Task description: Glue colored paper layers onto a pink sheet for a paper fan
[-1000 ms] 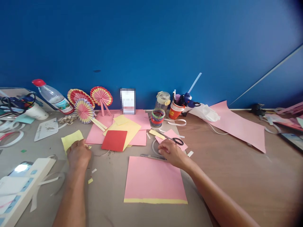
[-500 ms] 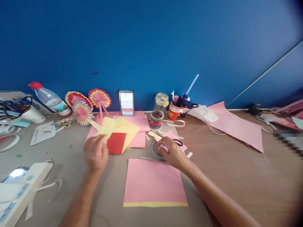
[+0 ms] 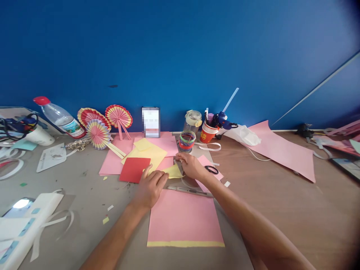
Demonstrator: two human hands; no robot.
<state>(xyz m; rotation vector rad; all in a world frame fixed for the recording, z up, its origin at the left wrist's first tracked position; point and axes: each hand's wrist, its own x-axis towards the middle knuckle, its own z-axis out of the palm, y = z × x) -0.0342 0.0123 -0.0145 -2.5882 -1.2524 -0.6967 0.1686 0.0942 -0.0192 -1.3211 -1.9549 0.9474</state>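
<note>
— Where's the yellow slip?
— Just beyond the pink sheet, low over the bench. Left hand and right hand each pinch an end, a two-sided grip, probably to hold it flat.

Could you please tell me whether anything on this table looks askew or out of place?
The water bottle leans tilted at the far left, small paper scraps litter the table, and the large pink sheet on the right lies crooked.
</note>
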